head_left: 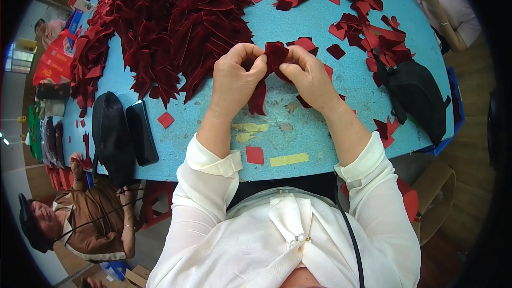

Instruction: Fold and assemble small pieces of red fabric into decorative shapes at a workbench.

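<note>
Pinching a dark red velvet ribbon [276,55] at its left side, the left hand [237,73] in the head view has thumb and forefinger closed; the right hand [309,78] seems to pinch its right side, contact partly hidden. The ribbon is over the blue table [184,144], right of the ribbon pile [205,21].

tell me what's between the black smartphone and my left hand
In the head view, a red square scrap lies on the blue tabletop between the black smartphone and your left hand.
</note>
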Available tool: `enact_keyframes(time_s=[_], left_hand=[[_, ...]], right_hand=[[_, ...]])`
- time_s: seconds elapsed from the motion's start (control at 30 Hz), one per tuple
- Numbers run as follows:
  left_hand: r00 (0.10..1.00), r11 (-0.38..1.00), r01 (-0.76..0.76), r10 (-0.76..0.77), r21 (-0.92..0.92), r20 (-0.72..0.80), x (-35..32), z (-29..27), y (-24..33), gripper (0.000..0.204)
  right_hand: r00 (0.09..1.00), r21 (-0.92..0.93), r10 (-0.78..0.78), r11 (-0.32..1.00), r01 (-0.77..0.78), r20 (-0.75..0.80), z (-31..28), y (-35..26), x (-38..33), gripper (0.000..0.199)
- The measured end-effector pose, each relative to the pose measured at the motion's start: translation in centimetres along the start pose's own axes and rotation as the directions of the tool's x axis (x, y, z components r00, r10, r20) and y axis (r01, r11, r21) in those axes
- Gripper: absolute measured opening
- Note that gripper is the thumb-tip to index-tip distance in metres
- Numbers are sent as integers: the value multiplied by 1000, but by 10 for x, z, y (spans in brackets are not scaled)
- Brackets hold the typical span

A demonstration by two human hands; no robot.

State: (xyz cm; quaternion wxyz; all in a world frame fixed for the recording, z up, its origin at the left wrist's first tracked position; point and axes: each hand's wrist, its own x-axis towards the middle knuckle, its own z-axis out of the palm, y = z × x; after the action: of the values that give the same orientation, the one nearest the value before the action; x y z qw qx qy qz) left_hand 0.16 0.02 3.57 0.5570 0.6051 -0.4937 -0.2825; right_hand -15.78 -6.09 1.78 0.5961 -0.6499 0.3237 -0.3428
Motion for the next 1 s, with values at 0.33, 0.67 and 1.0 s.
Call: enact_keyframes(time_s=[0.33, 0.67, 1.0], left_hand=[[996, 942, 91, -83, -323, 37, 2, 1, 2, 26], [862, 661, 502, -327, -557, 388, 0, -2, -1, 20], [922, 720, 386, -305, -576, 236, 1, 2, -3, 16]], right_hand=[[994, 240, 95, 968, -79, -58, -2, -7, 1, 16], [983, 412, 70, 911, 6, -169, 1, -3, 2, 19], [765, -660, -617, 655, 369, -185, -1, -12, -1, 12]])
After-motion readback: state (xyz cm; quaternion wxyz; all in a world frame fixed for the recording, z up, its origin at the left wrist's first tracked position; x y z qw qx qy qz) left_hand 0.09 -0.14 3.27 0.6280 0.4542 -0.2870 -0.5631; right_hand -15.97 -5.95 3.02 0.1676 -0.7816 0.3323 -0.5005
